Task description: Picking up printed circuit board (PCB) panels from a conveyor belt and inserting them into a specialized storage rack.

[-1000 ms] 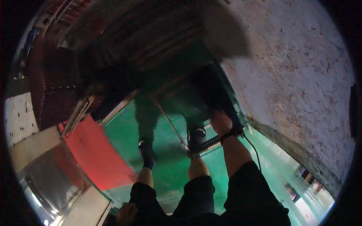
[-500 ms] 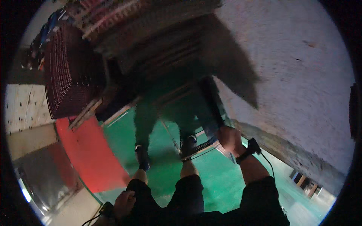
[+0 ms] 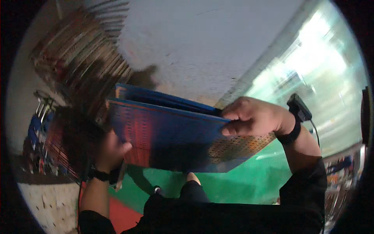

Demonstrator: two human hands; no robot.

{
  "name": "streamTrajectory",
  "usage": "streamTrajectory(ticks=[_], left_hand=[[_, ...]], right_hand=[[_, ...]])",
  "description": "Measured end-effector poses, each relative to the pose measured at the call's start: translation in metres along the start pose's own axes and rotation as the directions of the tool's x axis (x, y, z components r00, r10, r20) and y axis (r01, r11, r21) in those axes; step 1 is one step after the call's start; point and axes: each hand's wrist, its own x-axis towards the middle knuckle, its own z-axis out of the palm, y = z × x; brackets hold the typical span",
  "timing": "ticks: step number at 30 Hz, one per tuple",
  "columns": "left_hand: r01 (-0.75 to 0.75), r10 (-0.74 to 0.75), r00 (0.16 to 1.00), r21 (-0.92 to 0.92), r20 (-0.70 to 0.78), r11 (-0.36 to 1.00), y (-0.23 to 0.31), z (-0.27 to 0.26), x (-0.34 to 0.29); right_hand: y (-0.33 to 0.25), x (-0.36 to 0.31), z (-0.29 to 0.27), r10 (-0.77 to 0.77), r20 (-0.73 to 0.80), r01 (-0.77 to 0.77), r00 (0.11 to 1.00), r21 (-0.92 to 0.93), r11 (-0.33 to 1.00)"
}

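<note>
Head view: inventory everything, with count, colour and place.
Blue panels: two, blue, held at centre
Slatted stack: one, brownish, upper left
Clutter: uncounted, partly blue, far left
Wall: one, pale grey, top centre
Floor: one, green, below panels
Red patch: one, red, lower left
Spotted surface: one, cream, lower left
Wristbands: two, black, both wrists
Device: one, black, right wrist
Left hand: one, bare, panels' left edge
Right hand: one, bare, panels' right end
Legs: two, black-clad, bottom centre

Dim, motion-blurred; glare at upper right

Green flr (image 3: pixel 249 179) w/ red section (image 3: pixel 121 212) at lower L, person's dark shoe (image 3: pixel 158 191) on green pt.
</note>
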Motion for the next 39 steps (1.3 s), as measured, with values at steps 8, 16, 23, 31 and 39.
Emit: streamTrajectory(ticks=[8,16,23,31,39], left_hand=[[-0.135,0.128,0.991,-0.216,-0.047,0.967,0.053,0.056,-0.080],[-0.119,0.037,0.971,-0.346,-0.235,0.931,0.128,0.094,-0.136],[-0.101,0.039,0.964,-0.226,-0.263,0.969,0.158,0.134,-0.151],[0.055,-0.078,0.944,-0.078,-0.322,0.995,0.171,0.166,-0.171],[0.092,-0.124,0.926,-0.106,-0.357,0.990,0.166,0.196,-0.185]], right_hand=[[-0.152,-0.089,-0.007,0.341,-0.057,-0.331,0.938,0.137,0.934],[-0.153,-0.258,-0.020,0.253,-0.929,-0.181,0.269,0.209,0.961],[-0.029,-0.297,0.295,0.792,-0.419,0.385,0.444,0.887,0.254],[-0.046,-0.253,0.320,0.882,-0.414,0.547,0.226,0.803,0.236],[-0.018,-0.283,0.325,0.884,-0.402,0.543,0.239,0.810,0.222]])
